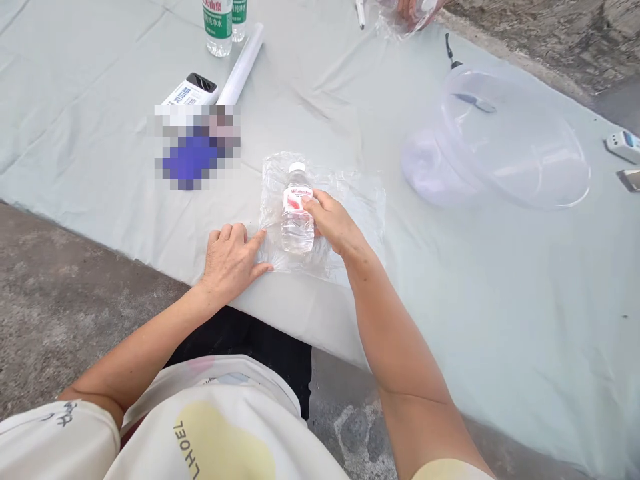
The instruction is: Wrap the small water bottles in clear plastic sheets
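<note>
Small water bottle (pixel 297 232): clear, white cap, pink-and-white label. It sits on a clear plastic sheet (pixel 361 200) near the near edge of the cloth, centre of the scene. It appears to lie on its side with the cap pointing far, though the steep angle leaves this uncertain.

Right hand (pixel 334 225): comes in from the right, fingers (pixel 314 203) curled over the label, grasping the bottle around its middle.

Left hand (pixel 231 261): palm down on the cloth just left of the bottle, fingers released and spread. The index fingertip touches the left edge of the plastic sheet; the hand is not on the bottle.

The sheet is crumpled and spread flat under the bottle, lying on a pale grey-green cloth (pixel 450 313) over the table.

Surroundings:
- Far left: two green-labelled bottles (pixel 219 23) upright; a white roll (pixel 243 63) lying beside a white box with a black end (pixel 191 90).
- Right: large clear bowl (pixel 515 143), tipped on its side, well apart from the bottle.
- Far right edge: small white device (pixel 623 145).
- Far edge, top: another person's hand (pixel 407 8) on crumpled clear plastic.
</note>
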The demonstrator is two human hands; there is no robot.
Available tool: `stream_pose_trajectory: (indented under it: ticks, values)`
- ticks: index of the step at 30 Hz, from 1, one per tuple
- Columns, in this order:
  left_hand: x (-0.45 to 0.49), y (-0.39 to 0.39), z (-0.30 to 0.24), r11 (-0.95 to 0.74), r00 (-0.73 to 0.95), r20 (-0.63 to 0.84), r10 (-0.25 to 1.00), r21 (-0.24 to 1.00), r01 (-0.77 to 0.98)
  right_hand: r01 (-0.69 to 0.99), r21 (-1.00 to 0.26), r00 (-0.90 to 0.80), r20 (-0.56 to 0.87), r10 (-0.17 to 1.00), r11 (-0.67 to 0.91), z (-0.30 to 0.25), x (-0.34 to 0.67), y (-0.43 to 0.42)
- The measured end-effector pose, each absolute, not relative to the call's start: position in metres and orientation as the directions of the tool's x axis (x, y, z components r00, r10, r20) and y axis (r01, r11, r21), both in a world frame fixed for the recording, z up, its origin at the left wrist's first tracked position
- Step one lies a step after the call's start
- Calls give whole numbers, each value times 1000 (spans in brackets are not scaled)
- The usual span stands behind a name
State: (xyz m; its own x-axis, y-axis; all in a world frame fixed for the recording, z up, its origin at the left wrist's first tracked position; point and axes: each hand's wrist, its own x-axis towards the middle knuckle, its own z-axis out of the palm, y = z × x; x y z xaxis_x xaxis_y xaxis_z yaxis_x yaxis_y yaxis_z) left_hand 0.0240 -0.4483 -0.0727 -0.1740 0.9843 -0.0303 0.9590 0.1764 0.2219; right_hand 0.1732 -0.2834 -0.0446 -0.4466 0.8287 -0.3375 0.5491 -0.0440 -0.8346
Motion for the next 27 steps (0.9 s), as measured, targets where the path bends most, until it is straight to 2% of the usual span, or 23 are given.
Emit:
stream_pose_trajectory:
  ticks: [3, 4, 7, 9, 11, 14, 16, 18, 21, 27]
  values:
    - [23, -450, -74, 176, -176, -17, 984, 227, 958, 696, -716, -407, -339, 848, 48, -39, 173, -289]
    - [23, -452, -74, 173, -176, -8, 984, 233, 957, 716, -691, -409, -301, 861, 99, -36, 173, -289]
    - [26, -457, -76, 196, -212, 29, 977, 271, 942, 677, -675, -450, -61, 891, 296, -27, 170, -280]
    - [28, -460, -79, 248, -275, 52, 960, 293, 923, 597, -647, -546, 105, 831, 474, -23, 160, -269]
    - [32, -462, -81, 307, -340, 67, 938, 298, 904, 509, -562, -696, 177, 696, 652, -24, 143, -258]
    - [38, -460, -82, 350, -390, 85, 917, 300, 887, 383, -397, -878, 125, 462, 834, -31, 109, -244]
    - [43, -459, -83, 344, -387, 87, 918, 314, 885, 330, -316, -932, 44, 361, 890, -38, 88, -237]
    - [47, -457, -83, 323, -368, 79, 927, 335, 885, 341, -269, -939, -47, 341, 901, -45, 72, -231]
    - [52, -457, -85, 286, -338, 80, 938, 373, 883, 427, -252, -904, -125, 409, 868, -50, 61, -223]
    - [56, -458, -87, 195, -349, 226, 909, 511, 837, 317, -353, -944, -30, 328, 880, -39, 82, -208]
